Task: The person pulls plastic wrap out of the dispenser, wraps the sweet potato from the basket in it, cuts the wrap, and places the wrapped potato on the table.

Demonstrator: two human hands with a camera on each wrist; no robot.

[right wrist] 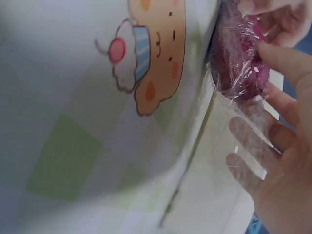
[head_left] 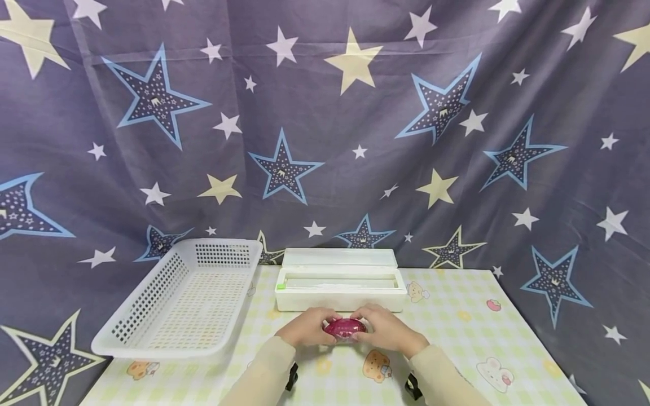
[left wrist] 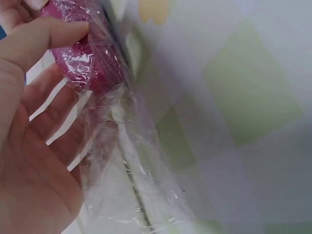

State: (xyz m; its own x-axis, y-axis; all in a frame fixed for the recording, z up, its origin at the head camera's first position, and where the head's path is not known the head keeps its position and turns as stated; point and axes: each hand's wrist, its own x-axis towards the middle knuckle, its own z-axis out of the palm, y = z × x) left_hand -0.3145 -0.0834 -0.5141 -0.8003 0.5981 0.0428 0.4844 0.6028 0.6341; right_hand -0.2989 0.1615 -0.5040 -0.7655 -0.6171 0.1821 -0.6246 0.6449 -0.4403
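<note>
A magenta, rounded, oblong item (head_left: 345, 329) is wrapped in shiny clear cling film, and its exact kind is hard to make out. My left hand (head_left: 312, 327) holds its left end, the thumb pressing the near side and fingers behind. At the right end my right hand (head_left: 387, 330) grips it in the same way. In the left wrist view a loose tail of cling film (left wrist: 126, 161) trails past the left palm. More loose film (right wrist: 251, 126) lies over the right fingers in the right wrist view.
Just behind the hands stands a white cling film dispenser box (head_left: 340, 300), its lid raised and a green piece (head_left: 281, 286) at its left end. A white perforated plastic basket (head_left: 170, 352) sits at left. A checked tablecloth (head_left: 447, 332) covers the table; a starry curtain (head_left: 315, 113) hangs behind.
</note>
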